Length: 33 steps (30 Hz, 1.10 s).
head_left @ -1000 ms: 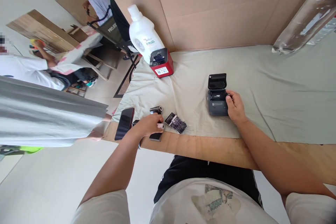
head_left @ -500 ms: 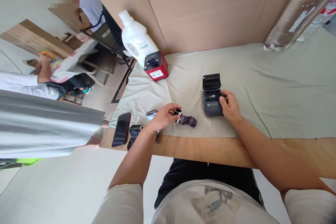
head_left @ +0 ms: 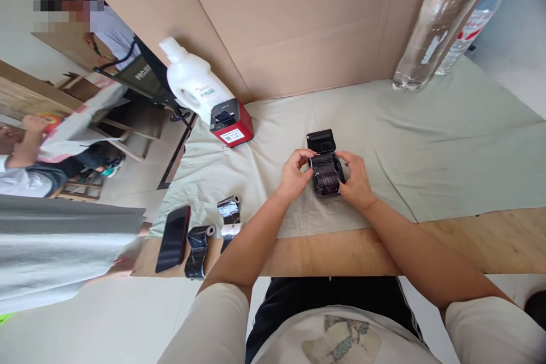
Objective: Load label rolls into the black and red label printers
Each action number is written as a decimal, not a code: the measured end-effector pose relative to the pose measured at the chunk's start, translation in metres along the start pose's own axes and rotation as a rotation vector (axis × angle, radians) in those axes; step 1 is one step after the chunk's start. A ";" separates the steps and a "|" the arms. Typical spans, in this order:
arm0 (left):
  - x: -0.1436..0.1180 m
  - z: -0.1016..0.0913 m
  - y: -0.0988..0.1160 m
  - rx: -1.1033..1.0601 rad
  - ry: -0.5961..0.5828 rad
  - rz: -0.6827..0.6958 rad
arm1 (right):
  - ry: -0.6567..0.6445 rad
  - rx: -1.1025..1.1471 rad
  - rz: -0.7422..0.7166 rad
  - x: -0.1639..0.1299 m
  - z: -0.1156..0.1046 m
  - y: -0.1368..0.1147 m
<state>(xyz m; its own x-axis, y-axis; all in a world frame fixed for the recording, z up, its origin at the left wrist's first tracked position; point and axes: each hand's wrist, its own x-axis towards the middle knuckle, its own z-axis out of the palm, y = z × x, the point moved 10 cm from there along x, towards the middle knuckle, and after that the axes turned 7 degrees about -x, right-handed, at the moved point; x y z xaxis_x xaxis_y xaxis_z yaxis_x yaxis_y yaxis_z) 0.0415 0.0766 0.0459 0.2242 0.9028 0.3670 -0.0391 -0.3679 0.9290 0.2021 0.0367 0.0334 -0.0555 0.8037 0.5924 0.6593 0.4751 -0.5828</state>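
A roll of black film (head_left: 326, 172) lies over the opening of a small dark portable printer (head_left: 321, 191), whose lid (head_left: 321, 141) stands up behind. My left hand (head_left: 297, 175) pinches the left end of the roll between thumb and fingers. At the right end, my right hand (head_left: 356, 179) is closed with its fingertips on the film, close against the printer's side. The loose end of the film hangs down over the printer's front. How deep the roll sits in the printer is hidden.
Left on the table lie a phone (head_left: 173, 239) and several more black film rolls (head_left: 198, 247). Behind stand a red and black device (head_left: 232, 123), a white jug (head_left: 196, 82) and clear bottles (head_left: 439, 28) before a cardboard panel (head_left: 307, 23). Other people sit and stand leftward.
My left hand has carried the black film roll right, onto the open printer. My right hand has shifted from the printer's side to the roll's right end. The view has turned somewhat.
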 end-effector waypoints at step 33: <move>0.002 -0.013 -0.068 -0.053 0.061 -0.157 | -0.105 0.029 -0.071 0.005 -0.008 -0.014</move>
<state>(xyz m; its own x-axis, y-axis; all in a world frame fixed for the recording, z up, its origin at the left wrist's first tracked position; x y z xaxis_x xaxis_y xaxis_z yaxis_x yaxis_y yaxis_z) 0.0318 0.1065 -0.0158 0.1718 0.9608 0.2177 -0.0602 -0.2103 0.9758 0.1990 0.0318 0.0492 -0.1805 0.8000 0.5723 0.6294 0.5411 -0.5578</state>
